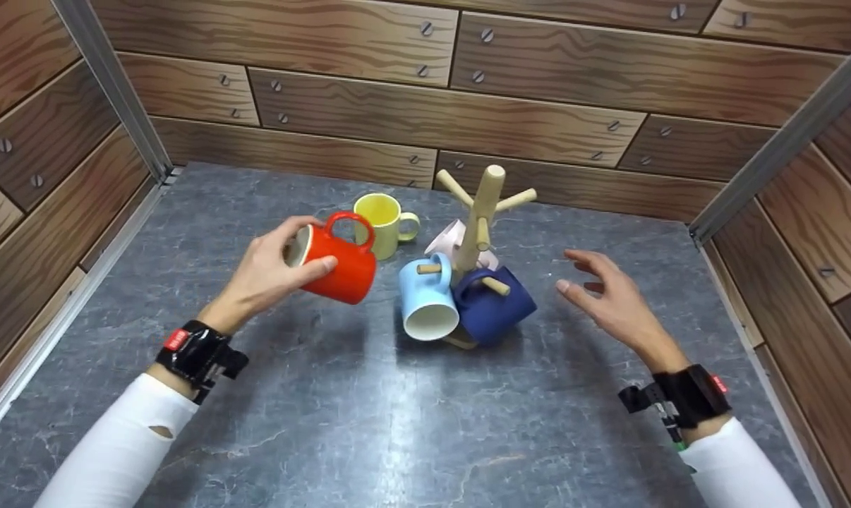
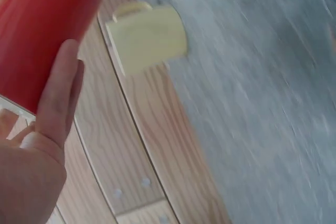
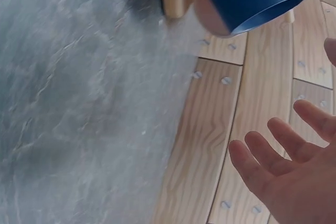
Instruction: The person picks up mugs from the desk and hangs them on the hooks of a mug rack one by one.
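Observation:
My left hand [image 1: 270,264] grips a red mug [image 1: 341,264] around its body near the rim, thumb along the near side. The mug is tilted, its mouth toward my palm and its handle up. Right of it stands a wooden mug tree [image 1: 483,212]. A light blue mug [image 1: 425,300] and a dark blue mug [image 1: 496,307] hang by their handles on its lower pegs. Behind them a pale pink mug [image 1: 447,238] is partly hidden. My right hand [image 1: 612,296] is apart from the tree, to the right of the dark blue mug, holding nothing, fingers loosely bent.
A yellow mug [image 1: 379,229] stands upright behind the red one, handle to the right. The upper pegs [image 1: 516,200] of the tree stick out bare. Wood-patterned walls [image 1: 369,92] enclose the grey table top [image 1: 397,423] at the back and both sides.

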`<state>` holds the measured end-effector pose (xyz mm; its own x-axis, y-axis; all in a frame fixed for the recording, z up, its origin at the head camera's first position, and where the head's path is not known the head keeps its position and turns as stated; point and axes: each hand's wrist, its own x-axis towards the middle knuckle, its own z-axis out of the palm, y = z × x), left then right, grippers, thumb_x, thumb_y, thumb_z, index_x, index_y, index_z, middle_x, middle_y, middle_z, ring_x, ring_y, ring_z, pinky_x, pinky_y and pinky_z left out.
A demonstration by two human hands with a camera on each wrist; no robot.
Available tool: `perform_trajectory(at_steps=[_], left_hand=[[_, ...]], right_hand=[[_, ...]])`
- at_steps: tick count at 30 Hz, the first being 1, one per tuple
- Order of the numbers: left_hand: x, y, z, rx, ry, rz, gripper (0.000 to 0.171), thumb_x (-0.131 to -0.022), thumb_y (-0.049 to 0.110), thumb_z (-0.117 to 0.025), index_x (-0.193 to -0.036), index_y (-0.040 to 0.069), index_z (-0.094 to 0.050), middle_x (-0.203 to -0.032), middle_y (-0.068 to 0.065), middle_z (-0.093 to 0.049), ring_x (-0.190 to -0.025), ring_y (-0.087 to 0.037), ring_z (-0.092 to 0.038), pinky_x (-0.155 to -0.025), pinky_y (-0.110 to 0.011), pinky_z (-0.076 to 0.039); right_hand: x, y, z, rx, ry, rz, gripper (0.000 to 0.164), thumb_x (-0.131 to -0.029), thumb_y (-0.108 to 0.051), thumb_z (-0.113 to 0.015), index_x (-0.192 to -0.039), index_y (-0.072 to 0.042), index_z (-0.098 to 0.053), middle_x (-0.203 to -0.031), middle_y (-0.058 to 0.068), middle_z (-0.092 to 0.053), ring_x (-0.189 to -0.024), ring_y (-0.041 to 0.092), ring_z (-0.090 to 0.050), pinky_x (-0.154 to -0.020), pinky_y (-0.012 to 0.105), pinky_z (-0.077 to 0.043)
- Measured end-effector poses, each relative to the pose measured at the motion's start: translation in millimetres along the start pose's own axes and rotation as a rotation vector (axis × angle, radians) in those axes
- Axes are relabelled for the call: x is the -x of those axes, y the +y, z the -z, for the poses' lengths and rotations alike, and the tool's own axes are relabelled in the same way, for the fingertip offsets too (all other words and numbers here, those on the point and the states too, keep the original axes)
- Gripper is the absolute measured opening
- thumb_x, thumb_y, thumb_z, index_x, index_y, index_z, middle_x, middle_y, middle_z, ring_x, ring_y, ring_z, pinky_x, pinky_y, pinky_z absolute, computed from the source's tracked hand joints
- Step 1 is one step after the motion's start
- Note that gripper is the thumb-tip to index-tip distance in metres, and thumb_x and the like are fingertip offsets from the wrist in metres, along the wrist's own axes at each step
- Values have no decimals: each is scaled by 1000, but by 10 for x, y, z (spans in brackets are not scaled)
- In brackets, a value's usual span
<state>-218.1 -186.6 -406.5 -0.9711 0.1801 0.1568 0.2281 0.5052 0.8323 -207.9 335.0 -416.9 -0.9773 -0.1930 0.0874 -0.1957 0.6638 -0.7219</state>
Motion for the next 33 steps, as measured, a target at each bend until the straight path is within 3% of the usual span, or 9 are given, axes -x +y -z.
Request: perform_trajectory(at_steps=[6, 7, 10, 12, 14, 18, 20, 26, 33], left_hand=[[-20, 110, -206, 190, -51, -51, 67, -97, 41, -79, -156, 12, -67, -144, -21, -77, -124, -41, -81, -92, -34, -66], [-20, 126, -234, 208, -59, -61, 67, -96, 40, -79, -156, 11, -67, -144, -21, -77, -125, -41, -80, -92, -34, -66], [-15, 191, -308, 236, -83, -96, 70, -93, 38, -80, -155, 10, -68, -144, -23, -78, -125, -42, -81, -92, -35, -68], [-5, 240, -355, 236, -100, -116, 71, -91, 37, -82, -156, 10, -68, -144, -24, -78, -124, -42, -80, -92, -37, -68], [3, 290, -400, 226, -121, -136, 73, -90, 37, -84, -156, 10, -68, -144, -25, -77, -123, -41, -80, -92, -39, -69], [26, 361, -488, 211, -160, -174, 73, -90, 36, -86, -155, 9, -69, -141, -23, -79, -120, -37, -80, -95, -41, -68], [19, 387, -533, 211, -175, -196, 72, -90, 36, -86, -154, 8, -69, -139, -22, -80, -120, -37, -81, -97, -41, -67], [9, 450, -641, 214, -222, -248, 74, -90, 40, -87, -155, 8, -69, -138, -20, -82, -125, -36, -82, -102, -43, -67], [1, 585, -789, 213, -264, -290, 75, -89, 41, -86, -155, 9, -69, -138, -19, -83, -123, -36, -81, -104, -50, -68]], right_hand=[[59, -192, -8, -32, 46, 35, 61, -118, -20, -70, -171, 3, -52, -178, 29, -51, -170, 51, -45, -135, 70, -46], [73, -223, -14, -33, 53, 41, 60, -118, -20, -70, -171, 3, -53, -177, 28, -51, -170, 49, -46, -135, 65, -48], [118, -316, -48, -42, 88, 68, 56, -118, -19, -70, -169, 1, -56, -176, 26, -54, -167, 43, -50, -133, 35, -50], [141, -374, -85, -52, 127, 96, 52, -117, -16, -71, -166, 1, -61, -172, 24, -58, -163, 38, -55, -126, 16, -48], [153, -419, -136, -54, 174, 142, 48, -115, -13, -73, -160, 1, -66, -167, 24, -63, -156, 29, -60, -118, 6, -45], [176, -511, -256, -37, 255, 258, 39, -110, -5, -75, -148, 3, -74, -150, 23, -73, -139, 4, -64, -115, 6, -48], [190, -559, -306, -10, 290, 325, 35, -108, -2, -76, -143, 3, -77, -142, 22, -77, -132, -2, -65, -112, 8, -50], [194, -748, -469, 32, 377, 495, 23, -101, 5, -78, -123, 1, -85, -112, 19, -83, -108, 2, -69, -91, 17, -51], [211, -998, -650, -32, 325, 611, 23, -99, 9, -81, -120, 2, -86, -104, 15, -83, -97, 6, -69, -85, 13, -51]])
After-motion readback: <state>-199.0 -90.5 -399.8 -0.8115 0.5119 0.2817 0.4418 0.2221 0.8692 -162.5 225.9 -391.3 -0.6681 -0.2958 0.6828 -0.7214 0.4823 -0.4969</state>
